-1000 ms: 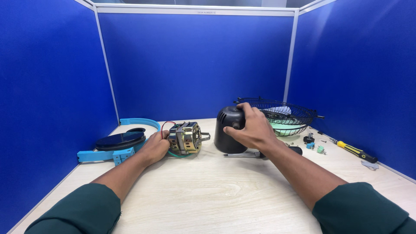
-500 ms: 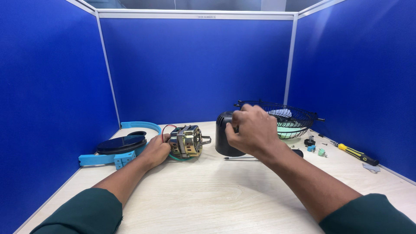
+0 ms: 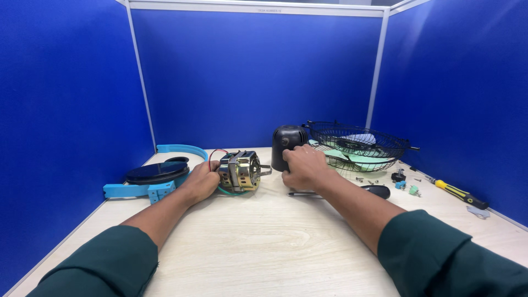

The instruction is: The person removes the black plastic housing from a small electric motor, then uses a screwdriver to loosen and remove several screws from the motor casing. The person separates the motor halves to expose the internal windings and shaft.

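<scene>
We sit at a pale wood-grain table (image 3: 264, 242) closed in on three sides by deep blue partition panels (image 3: 258, 77) with white metal edging. Our left hand (image 3: 201, 180) rests near the middle of the table, its fingers curled around the left end of a small metal electric motor with brass-coloured plates and a short shaft (image 3: 241, 170); red and green wires loop out from the motor under the hand. Just right of the motor, our right hand (image 3: 302, 169) lies against the near side of a rounded black plastic motor housing (image 3: 288, 142), which stands upright on the table; the fingers are bent loosely and touch its lower part, though we cannot tell whether they truly grip it. A black-handled screwdriver (image 3: 352, 192) lies flat just nearer than that hand. Farther right sits a black wire fan guard (image 3: 357, 144) with pale green fan blades (image 3: 352, 159) inside it, then a few small screws and knobs (image 3: 404, 182), and a yellow-and-black screwdriver (image 3: 456, 193) near the right edge. At the far left lies a light blue plastic fan stand with a dark round base (image 3: 154, 176).
</scene>
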